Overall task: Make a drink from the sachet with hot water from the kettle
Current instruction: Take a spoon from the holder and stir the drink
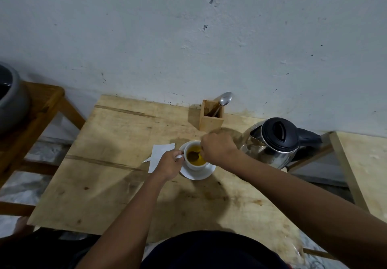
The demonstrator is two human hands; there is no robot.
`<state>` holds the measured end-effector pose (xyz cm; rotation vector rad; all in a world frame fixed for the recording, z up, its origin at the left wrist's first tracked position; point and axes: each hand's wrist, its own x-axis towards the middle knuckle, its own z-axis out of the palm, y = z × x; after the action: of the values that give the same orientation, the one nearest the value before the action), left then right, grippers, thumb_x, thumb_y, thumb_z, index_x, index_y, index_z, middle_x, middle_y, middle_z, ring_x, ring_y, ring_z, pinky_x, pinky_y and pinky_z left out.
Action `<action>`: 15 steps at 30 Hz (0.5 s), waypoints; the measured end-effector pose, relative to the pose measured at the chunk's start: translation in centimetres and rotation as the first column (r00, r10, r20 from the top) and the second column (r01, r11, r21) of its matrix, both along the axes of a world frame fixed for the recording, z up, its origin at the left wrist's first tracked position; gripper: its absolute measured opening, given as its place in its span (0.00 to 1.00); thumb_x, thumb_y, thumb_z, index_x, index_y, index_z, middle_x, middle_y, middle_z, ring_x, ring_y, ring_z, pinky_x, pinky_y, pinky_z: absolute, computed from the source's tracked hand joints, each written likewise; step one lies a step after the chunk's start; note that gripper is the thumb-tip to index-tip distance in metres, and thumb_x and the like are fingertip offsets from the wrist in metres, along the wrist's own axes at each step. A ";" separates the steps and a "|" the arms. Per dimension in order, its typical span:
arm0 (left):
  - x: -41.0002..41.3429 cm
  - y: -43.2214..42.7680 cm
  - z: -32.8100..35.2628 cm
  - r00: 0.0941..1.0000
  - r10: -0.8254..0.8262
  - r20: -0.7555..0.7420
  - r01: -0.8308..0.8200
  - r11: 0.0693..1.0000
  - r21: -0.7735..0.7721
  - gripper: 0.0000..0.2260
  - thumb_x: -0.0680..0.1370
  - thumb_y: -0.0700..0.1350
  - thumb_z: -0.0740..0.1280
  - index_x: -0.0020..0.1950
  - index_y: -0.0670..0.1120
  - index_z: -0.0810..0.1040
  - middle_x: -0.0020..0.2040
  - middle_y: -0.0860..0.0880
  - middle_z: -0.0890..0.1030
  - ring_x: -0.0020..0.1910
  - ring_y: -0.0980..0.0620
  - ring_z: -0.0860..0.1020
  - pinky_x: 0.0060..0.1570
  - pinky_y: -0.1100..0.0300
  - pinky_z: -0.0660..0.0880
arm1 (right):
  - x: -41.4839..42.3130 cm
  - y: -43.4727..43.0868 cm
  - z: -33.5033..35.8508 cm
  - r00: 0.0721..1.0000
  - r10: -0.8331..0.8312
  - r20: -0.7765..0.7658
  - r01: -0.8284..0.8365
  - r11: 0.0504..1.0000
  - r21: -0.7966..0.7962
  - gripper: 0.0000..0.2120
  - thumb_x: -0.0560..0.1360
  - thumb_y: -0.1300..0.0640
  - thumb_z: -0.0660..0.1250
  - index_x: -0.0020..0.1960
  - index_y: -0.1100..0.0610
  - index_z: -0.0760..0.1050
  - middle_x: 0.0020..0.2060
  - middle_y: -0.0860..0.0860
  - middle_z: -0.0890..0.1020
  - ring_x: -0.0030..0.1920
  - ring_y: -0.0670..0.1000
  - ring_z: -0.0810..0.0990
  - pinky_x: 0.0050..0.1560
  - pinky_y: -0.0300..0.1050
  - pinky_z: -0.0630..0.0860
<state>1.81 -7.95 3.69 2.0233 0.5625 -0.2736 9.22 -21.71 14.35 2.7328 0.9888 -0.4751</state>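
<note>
A white cup stands on a white saucer in the middle of the wooden table. It holds yellow-brown liquid with dark powder floating on it. My left hand grips the cup's handle. My right hand is closed above the cup's right rim, holding a spoon whose bowl dips into the liquid. The white sachet lies flat just left of the cup, partly under my left hand. The steel kettle with its black lid stands to the right of the cup.
A wooden holder with another spoon stands behind the cup against the wall. A grey pot sits on a wooden stand at the far left. A second wooden surface lies right of the kettle.
</note>
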 end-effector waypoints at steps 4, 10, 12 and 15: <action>0.0 -0.2 0.1 1.000 0.009 0.007 -0.009 1.000 0.008 0.14 0.79 0.40 0.60 0.64 0.41 0.75 0.62 0.42 0.78 0.60 0.45 0.75 0.52 0.60 0.67 | -0.2 -0.6 -0.5 0.997 -0.005 0.075 0.006 1.000 -0.010 0.07 0.80 0.60 0.58 0.50 0.57 0.75 0.42 0.53 0.80 0.36 0.53 0.74 0.36 0.46 0.72; -0.1 -0.2 0.2 1.000 0.005 0.014 -0.005 1.000 0.009 0.13 0.79 0.40 0.60 0.63 0.41 0.76 0.61 0.42 0.78 0.54 0.50 0.73 0.51 0.60 0.66 | -0.2 -2.2 -0.5 0.998 -0.046 0.033 0.042 0.995 0.094 0.20 0.77 0.57 0.63 0.30 0.53 0.59 0.27 0.48 0.67 0.26 0.48 0.67 0.27 0.39 0.62; 0.0 -0.2 0.3 1.000 0.004 0.015 -0.004 1.000 0.007 0.13 0.79 0.40 0.60 0.63 0.41 0.76 0.61 0.42 0.78 0.57 0.47 0.74 0.51 0.60 0.66 | -0.5 -3.3 -0.7 0.992 -0.126 -0.017 0.127 0.976 0.179 0.17 0.77 0.56 0.61 0.30 0.52 0.63 0.28 0.49 0.70 0.29 0.52 0.72 0.28 0.40 0.64; 0.1 -0.2 0.4 1.000 -0.010 0.012 0.009 1.000 0.017 0.14 0.79 0.39 0.60 0.64 0.40 0.75 0.62 0.42 0.78 0.61 0.45 0.74 0.52 0.61 0.66 | -1.7 -5.2 -1.0 0.981 -0.195 -0.023 0.194 0.943 0.271 0.17 0.79 0.53 0.58 0.31 0.50 0.66 0.28 0.48 0.72 0.33 0.55 0.74 0.28 0.42 0.62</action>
<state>1.92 -8.14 4.07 2.0428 0.5495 -0.2633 7.53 -26.95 13.35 3.0959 0.8418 -0.3885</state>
